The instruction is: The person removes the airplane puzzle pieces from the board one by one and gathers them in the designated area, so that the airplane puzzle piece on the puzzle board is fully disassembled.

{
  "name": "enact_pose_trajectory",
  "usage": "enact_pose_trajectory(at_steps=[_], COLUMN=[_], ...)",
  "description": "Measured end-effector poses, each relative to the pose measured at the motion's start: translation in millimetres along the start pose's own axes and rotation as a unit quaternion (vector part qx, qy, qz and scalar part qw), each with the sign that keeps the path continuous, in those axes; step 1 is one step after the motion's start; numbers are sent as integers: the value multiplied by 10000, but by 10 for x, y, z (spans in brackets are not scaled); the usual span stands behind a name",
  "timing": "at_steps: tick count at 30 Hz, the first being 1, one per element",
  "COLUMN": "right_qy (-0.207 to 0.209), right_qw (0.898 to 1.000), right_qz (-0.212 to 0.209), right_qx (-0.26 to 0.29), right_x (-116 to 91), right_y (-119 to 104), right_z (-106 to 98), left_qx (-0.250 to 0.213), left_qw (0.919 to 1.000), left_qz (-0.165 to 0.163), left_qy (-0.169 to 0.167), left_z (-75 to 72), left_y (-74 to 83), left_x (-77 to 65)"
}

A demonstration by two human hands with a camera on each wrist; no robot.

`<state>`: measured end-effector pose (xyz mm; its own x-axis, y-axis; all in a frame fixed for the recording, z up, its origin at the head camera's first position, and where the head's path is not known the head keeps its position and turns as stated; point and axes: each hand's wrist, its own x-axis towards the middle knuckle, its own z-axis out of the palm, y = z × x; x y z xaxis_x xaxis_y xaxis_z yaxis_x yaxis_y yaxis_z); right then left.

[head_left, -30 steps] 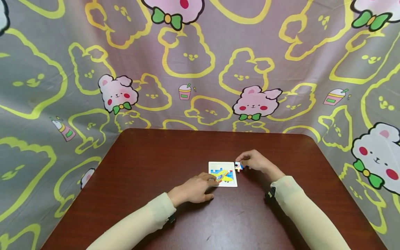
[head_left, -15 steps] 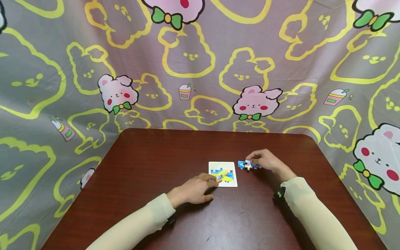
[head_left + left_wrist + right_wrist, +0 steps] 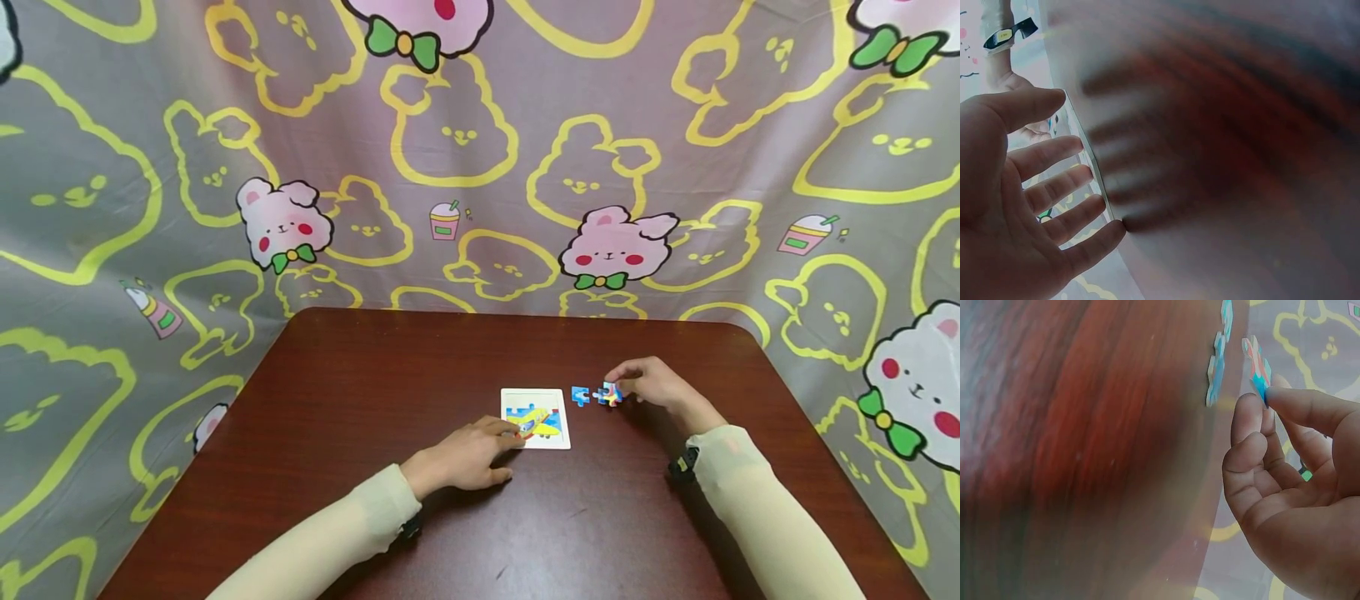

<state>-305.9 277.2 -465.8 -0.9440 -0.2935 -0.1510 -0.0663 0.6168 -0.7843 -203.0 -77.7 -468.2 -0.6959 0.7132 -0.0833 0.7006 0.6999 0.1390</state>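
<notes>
A square jigsaw puzzle tray (image 3: 534,393) with a pale frame lies on the table, part of a yellow airplane picture laid in its lower portion. My left hand (image 3: 467,454) rests on the tray's left side with fingers spread and fairly straight; in the left wrist view its fingertips meet the tray's edge. Between thumb and fingertips, my right hand (image 3: 660,390) pinches a puzzle piece (image 3: 1261,367), multicoloured with a blue corner. Just under it lie loose blue pieces, partly covered in the head view. Another blue puzzle piece (image 3: 581,396) lies between these and the tray.
The dark brown wooden table (image 3: 390,358) ends at a patterned cloth (image 3: 480,200) hanging behind and along both sides. Dark bands (image 3: 682,465) sit at both wrists.
My right hand has moved right, away from the tray, carrying the puzzle piece over the loose pieces. The blue piece beside the tray has come into view. The left hand stays put.
</notes>
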Motion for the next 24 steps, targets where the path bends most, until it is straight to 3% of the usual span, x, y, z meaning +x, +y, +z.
enact_pose_trajectory(at_steps=[24], right_qy=[147], right_qw=[9992], right_qz=[368], right_qx=[-12], right_x=[-68], right_y=[255], right_z=[-165], left_qx=[-1], left_qw=[9996], left_qz=[203], left_qy=[204], left_z=[14], left_y=[-34], left_x=[1])
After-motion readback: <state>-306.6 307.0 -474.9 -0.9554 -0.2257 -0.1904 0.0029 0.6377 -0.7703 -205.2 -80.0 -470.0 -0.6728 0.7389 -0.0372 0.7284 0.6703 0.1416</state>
